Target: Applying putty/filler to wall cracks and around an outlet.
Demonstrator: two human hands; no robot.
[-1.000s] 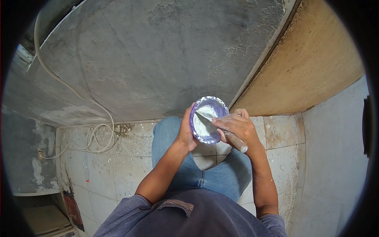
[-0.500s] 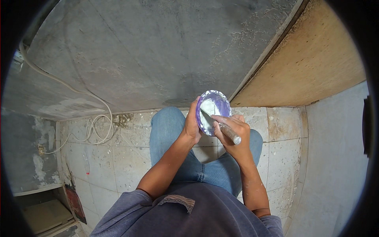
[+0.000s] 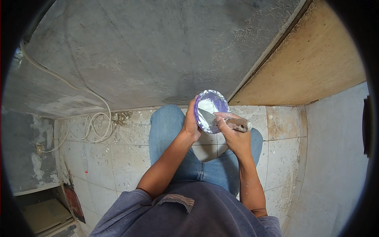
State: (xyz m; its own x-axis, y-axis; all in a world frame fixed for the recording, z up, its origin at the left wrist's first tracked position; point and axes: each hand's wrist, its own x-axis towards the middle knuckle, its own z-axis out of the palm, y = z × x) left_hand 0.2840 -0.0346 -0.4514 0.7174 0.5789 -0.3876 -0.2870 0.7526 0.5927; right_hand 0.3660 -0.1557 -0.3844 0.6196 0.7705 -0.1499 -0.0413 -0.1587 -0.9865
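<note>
A purple bowl [image 3: 223, 103] with a white-smeared rim is gripped at its left side by my left hand [image 3: 191, 123]. Inside lies white paste [image 3: 207, 105], heaped toward the left and far side. My right hand [image 3: 237, 138] is closed round the worn handle of a putty knife [image 3: 237, 125], whose flat blade reaches into the bowl and touches the paste. The blade's tip is hard to make out against the white. Both hands are above my knees, with the bowl tilted a little toward me.
Ahead stands a grey plastered wall [image 3: 150, 51] with peeling patches, meeting a brown board [image 3: 304, 59] on the right. A white cable [image 3: 103, 136] lies coiled on the speckled tile floor [image 3: 130, 162] at left. An open recess [image 3: 45, 213] sits at the lower left.
My right hand has turned the putty knife, so its handle now points to the right rather than toward me. The blade lies flatter in the bowl, which has barely moved.
</note>
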